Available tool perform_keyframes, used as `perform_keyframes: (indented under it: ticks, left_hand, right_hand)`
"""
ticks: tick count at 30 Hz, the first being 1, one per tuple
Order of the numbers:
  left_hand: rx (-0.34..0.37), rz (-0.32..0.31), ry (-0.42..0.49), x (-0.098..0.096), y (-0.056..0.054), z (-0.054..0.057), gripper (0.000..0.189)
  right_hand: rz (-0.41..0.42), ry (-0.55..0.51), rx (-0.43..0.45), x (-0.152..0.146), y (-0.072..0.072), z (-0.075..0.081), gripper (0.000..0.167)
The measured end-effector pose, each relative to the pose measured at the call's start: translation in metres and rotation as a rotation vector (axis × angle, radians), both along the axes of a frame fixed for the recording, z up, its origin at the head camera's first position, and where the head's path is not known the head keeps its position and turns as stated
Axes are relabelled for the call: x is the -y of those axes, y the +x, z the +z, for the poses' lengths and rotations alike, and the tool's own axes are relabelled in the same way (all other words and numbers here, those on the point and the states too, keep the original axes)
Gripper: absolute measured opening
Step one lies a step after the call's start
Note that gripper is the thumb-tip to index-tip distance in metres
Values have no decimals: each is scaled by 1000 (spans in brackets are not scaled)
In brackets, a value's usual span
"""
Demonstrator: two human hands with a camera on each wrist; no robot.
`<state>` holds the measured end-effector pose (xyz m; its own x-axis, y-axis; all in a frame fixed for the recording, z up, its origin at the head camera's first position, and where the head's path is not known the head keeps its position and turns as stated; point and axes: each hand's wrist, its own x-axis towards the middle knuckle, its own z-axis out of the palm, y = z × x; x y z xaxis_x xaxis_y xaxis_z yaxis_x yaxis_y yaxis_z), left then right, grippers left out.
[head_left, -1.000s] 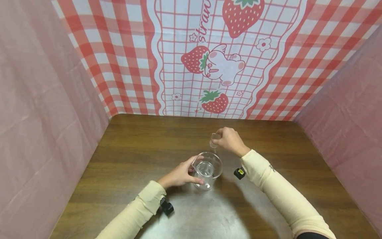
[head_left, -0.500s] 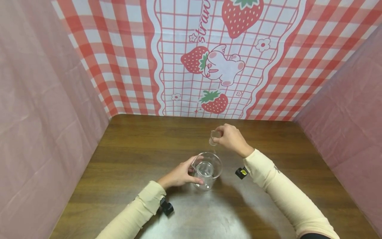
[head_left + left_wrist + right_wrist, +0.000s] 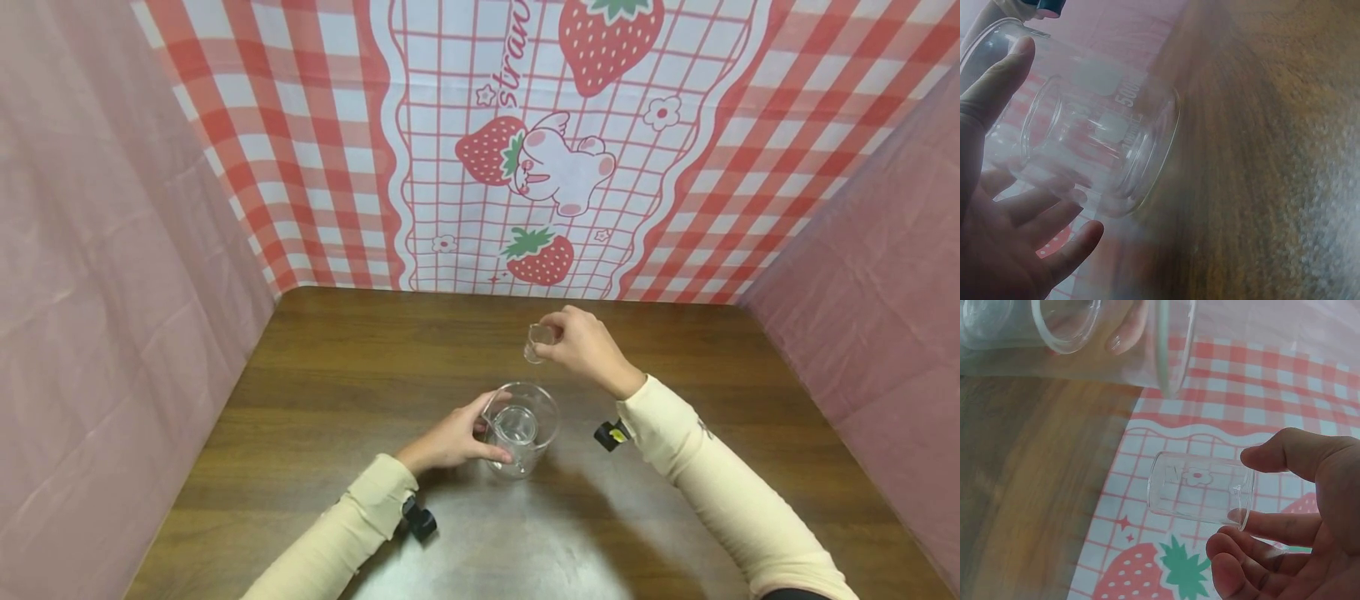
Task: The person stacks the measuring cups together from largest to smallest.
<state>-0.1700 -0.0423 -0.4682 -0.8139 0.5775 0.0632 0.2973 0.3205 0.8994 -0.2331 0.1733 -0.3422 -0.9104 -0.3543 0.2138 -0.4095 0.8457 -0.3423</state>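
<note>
A large clear glass beaker point(image 3: 546, 433) stands upright on the table, with a smaller glass beaker point(image 3: 516, 425) inside it. My left hand point(image 3: 453, 437) holds the large beaker from its left side, thumb in front and fingers behind. In the left wrist view, white volume markings show on the large beaker point(image 3: 1125, 103). Farther back and a little to the right, my right hand point(image 3: 587, 343) pinches a tiny glass beaker point(image 3: 536, 343) by its rim, raised off the table. The right wrist view shows this tiny beaker point(image 3: 1194, 487) between thumb and finger, apart from the large one.
The brown wooden table point(image 3: 330, 358) ends at a red-and-white strawberry cloth point(image 3: 525, 167) at the back. Pink curtains point(image 3: 112, 292) hang along both sides. A small black camera sits on each wrist, and light glares off the table's front.
My right hand has risen slightly and moved back with the tiny beaker, away from the large beaker's rim. My left hand and the two nested beakers have stayed put.
</note>
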Motion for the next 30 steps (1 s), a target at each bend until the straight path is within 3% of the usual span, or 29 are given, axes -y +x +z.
perform_keyframes:
  ticks: [30]
  left_hand:
    - [-21, -14, 7, 0, -1, 1, 87]
  right_hand:
    - [44, -27, -12, 3, 22, 25, 35]
